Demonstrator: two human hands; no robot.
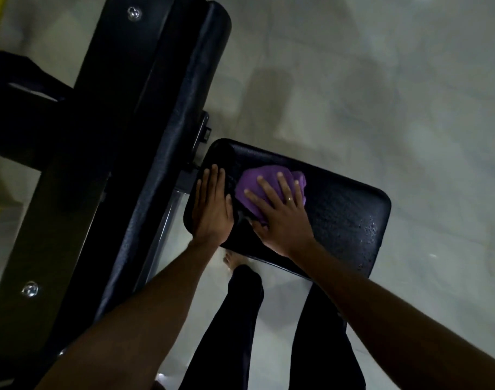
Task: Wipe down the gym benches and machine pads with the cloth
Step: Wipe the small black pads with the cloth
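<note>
head view, looking straight down at my own two bare hands on a black gym bench.

my right hand (280,215) lies flat on a purple cloth (250,187), fingers straight and spread, pressing it down without curling round it. the cloth is bunched into a soft wad near the left end of the seat pad (339,215), and part of it is hidden under my palm. my left hand (212,205) is also flat, fingers straight and close together, resting on the pad's left edge just beside the cloth. it holds nothing.

the seat pad is black textured vinyl with rounded corners. small droplets (367,225) shine near its right end, well apart from the cloth. to the left a long black back pad (184,108) runs up the picture, bolted to a dark frame (72,164). below are my legs (240,319) in dark trousers and a pale tiled floor (381,80).

i judge the cloth to be light, limp and easy to crumple, so it should slide best under a flat palm on its middle; to lift it, pinch a raised fold. the pad looks firm, fixed in place and probably slick where wet, so the bracing hand belongs on its dry edge.
</note>
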